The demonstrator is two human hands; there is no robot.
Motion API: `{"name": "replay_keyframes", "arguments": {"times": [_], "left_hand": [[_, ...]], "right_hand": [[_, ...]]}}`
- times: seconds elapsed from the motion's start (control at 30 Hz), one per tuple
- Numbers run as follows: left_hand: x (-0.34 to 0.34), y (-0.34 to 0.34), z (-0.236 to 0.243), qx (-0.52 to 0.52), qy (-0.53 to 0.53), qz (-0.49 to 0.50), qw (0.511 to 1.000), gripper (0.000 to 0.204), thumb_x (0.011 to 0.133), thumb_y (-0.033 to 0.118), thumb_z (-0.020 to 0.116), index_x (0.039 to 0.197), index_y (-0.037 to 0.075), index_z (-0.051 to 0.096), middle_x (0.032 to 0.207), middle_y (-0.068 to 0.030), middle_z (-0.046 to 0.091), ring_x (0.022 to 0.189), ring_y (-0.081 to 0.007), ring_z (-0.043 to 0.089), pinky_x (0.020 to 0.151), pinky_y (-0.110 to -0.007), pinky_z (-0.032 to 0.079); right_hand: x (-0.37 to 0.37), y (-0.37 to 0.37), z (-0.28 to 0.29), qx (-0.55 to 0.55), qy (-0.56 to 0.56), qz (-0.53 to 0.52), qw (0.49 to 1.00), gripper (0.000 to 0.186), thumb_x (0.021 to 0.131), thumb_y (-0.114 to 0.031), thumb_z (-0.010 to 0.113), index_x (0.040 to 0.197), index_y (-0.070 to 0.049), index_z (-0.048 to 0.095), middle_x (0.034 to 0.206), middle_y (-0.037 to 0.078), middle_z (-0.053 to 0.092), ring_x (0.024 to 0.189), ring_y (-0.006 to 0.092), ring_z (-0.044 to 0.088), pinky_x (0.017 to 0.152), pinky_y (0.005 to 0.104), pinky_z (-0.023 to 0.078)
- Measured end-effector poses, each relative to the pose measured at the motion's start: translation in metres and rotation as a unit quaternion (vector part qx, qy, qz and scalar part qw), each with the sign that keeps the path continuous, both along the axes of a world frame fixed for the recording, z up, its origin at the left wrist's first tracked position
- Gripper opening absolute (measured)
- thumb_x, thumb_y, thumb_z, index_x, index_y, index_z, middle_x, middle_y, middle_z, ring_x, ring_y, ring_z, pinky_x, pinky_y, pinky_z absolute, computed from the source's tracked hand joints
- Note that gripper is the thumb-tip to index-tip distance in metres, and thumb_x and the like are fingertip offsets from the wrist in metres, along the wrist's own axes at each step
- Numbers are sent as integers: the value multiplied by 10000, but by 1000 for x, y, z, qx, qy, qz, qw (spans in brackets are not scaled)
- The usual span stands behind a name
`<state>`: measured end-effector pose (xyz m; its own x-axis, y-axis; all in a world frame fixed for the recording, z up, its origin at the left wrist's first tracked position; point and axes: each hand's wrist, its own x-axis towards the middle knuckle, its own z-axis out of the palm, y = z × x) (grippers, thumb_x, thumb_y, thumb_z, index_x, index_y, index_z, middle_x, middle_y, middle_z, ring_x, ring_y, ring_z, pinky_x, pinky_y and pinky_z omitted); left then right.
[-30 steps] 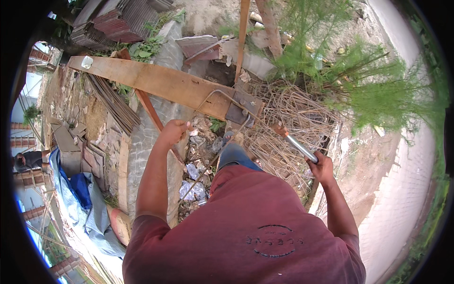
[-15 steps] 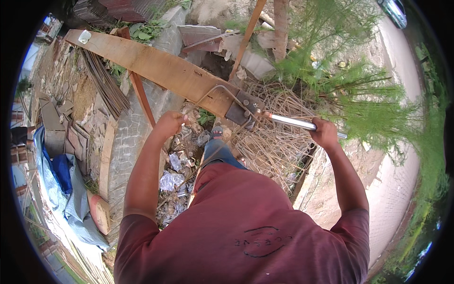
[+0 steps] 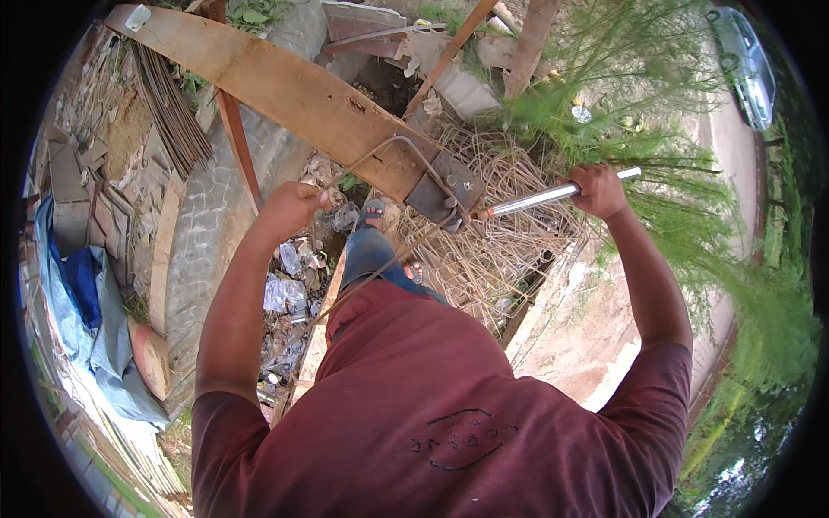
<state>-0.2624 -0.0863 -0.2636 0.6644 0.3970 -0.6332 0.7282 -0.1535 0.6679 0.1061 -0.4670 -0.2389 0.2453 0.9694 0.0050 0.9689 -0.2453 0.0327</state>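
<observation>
A long wooden plank (image 3: 276,91) slopes across the far side, with a dark metal bending plate (image 3: 445,190) fixed on its near end. Pegs stand up from that plate, and a thin metal rod (image 3: 423,160) runs bent around them. My left hand (image 3: 292,211) is closed at the rod's left end, fingertips pinched on it. The rod's other part trails back toward my waist. Fingers wrapped around a silver pipe handle (image 3: 535,201), my right hand (image 3: 598,190) is to the right of the plate. The handle's inner end meets the plate.
Below the plate lies a heap of bent rods (image 3: 492,233). Straight rods (image 3: 171,112) rest at the left, near a blue tarp (image 3: 108,319). Plastic litter (image 3: 285,293) lies beside my legs. Feathery green branches (image 3: 639,173) hang at the right; a car (image 3: 743,69) stands beyond.
The pipe handle has swung away from me, my right hand with it. My left hand was apart from the rod's end and now meets it. The view has shifted slightly.
</observation>
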Motion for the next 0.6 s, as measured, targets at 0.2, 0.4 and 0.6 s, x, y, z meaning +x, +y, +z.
{"name": "replay_keyframes", "arguments": {"times": [0.2,0.4,0.6], "left_hand": [[-3,3,-6,-9,6,2,1000,273,901,246,582,842,1,688,502,3,422,449,-99,385,447,-296,319],[1,-1,6,30,-14,-29,999,283,903,246,576,845,-8,687,527,-4,469,464,-102,418,459,-289,339],[-4,3,-11,-19,-14,4,1000,266,908,210,563,831,-26,657,501,-19,486,426,-86,427,409,-248,310]], "right_hand": [[8,15,1,18,58,50,997,253,755,-205,683,629,-92,494,576,79,531,574,288,564,538,420,426],[-12,-7,-16,3,47,-18,999,176,739,-195,672,684,-101,533,606,77,554,603,280,585,562,398,450],[-6,-20,1,-72,76,-69,992,196,668,-206,649,805,-118,541,715,67,582,724,285,601,675,422,452]]}}
